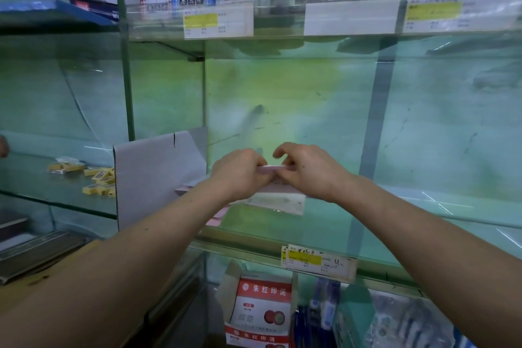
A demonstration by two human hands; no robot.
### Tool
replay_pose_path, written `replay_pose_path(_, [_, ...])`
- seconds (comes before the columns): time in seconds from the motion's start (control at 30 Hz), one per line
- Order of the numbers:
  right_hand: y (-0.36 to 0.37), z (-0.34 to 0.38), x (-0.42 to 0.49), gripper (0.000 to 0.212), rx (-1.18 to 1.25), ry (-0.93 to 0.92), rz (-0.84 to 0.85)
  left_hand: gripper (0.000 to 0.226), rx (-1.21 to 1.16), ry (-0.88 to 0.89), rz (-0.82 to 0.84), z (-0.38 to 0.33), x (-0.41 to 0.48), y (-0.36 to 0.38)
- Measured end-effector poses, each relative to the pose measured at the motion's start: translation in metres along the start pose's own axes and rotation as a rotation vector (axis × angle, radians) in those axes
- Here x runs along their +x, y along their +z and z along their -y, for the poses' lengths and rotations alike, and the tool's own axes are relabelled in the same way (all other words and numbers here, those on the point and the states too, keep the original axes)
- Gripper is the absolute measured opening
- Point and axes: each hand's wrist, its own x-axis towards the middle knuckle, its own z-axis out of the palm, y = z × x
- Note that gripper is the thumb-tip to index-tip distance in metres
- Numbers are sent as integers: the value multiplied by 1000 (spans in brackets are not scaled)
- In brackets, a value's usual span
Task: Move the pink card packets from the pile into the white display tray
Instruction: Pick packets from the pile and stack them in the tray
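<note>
Under my arms lies a glass shelf (367, 220) of a shop. My left hand (240, 171) and right hand (305, 169) both pinch one pink packet (271, 168) by its ends, with curled fingers. Its long side runs left to right. The pile (278, 202) lies just below it. The white tray (152, 167) stands to the left, nearer my left hand.
</note>
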Motion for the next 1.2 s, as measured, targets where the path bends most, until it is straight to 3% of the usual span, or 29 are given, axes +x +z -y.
replay_pose_path(0.1, [-1, -16, -1, 57, 57, 147, 34, 25, -85, -35, -61, 8, -1, -1])
replay_pose_path(0.27, [20, -26, -7, 62, -115, 239, 304, 23, -213, -99, -137, 15, -2, -3])
replay_pose_path(0.43, [34, -8, 8, 44, -307, 129, 477, 28, -233, -81, -162, 6, 2, 3])
replay_pose_path(0.5, [34, -1, 14, 20, -397, 113, 515, 28, -239, -84, -172, 2, 5, 6])
replay_pose_path(0.63, [37, 5, 15, 8, -542, 40, 493, 25, -249, -83, -187, -4, 11, 9])
replay_pose_path(0.73, [46, 2, 13, 22, -547, 12, 468, 26, -241, -85, -187, -6, 14, 11])
replay_pose_path(1.0, [63, -4, 9, 25, -495, 26, 364, 36, -239, -124, -169, 0, 19, 24])
replay_pose_path(1.2, [53, -8, 3, 33, -560, -18, 308, 29, -224, -123, -192, -1, 16, 23])
